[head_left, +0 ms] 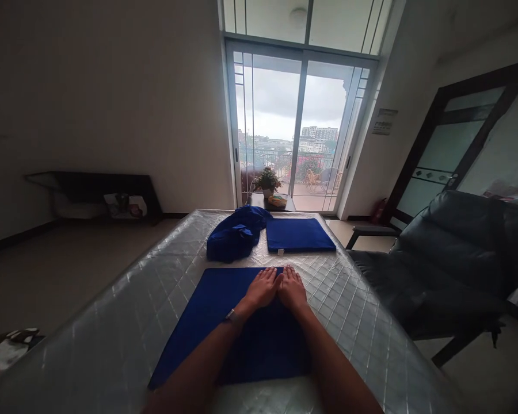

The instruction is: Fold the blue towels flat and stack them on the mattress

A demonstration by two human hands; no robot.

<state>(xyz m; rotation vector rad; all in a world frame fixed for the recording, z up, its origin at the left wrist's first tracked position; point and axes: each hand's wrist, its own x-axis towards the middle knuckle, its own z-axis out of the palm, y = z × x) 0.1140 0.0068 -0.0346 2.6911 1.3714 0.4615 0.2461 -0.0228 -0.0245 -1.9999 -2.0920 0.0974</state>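
Observation:
A blue cloth [207,313] lies spread flat on the plastic-covered mattress [125,322] in front of me. My left hand [262,287] and my right hand [292,287] rest side by side, palms down with fingers stretched out, on the cloth's far edge. Both hands are open and hold nothing. Further away lies a neatly folded blue cloth [299,234], and to its left a crumpled heap of blue cloth [236,233].
A dark leather armchair [449,259] stands close to the mattress on the right. A small table with a potted plant [266,181] sits before the glass balcony doors [300,126]. A low dark shelf [99,192] lines the left wall.

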